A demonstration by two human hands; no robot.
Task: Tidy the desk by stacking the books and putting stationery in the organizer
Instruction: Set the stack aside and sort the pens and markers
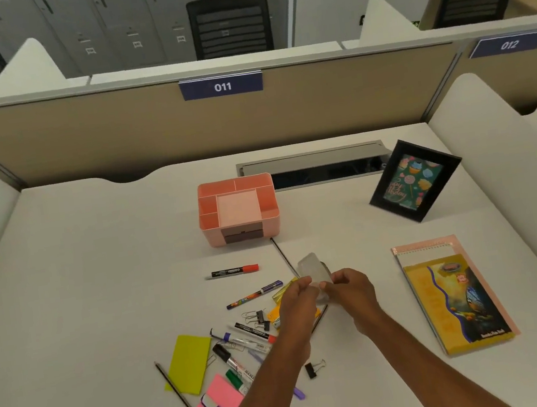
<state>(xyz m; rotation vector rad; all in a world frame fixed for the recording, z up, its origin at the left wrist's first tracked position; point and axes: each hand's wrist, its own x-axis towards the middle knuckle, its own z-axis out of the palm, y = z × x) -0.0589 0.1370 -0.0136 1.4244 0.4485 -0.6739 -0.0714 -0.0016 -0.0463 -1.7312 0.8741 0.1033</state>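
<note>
**Clear Piece Held Over Clutter, Organizer Waiting**

A small translucent piece (313, 267) is pinched at its near end between the fingertips of the left hand (298, 296) and the right hand (346, 287). It is held up off the table (99, 276), apparently so it can be looked over or closed before being put away; what it is cannot be told.

The pink organizer (216, 234) is set beyond the hands and a little to their left. Its compartments are open upward and seemingly unfilled, within easy reach for a drop.

Most of the stationery is scattered under and to the left of the hands. A red-capped marker (235, 271) is seen between hands and organizer. Further markers (255, 331), binder clips (312, 368), a yellow note pad (189, 362), pink notes (222, 394) and a pencil (173, 386) are strewn nearer the body.

To the right of the hands the books (457, 298) are already laid one on another, so that part of the job is judged done. A picture frame (414, 180) is propped beyond them, out of the way.
</note>
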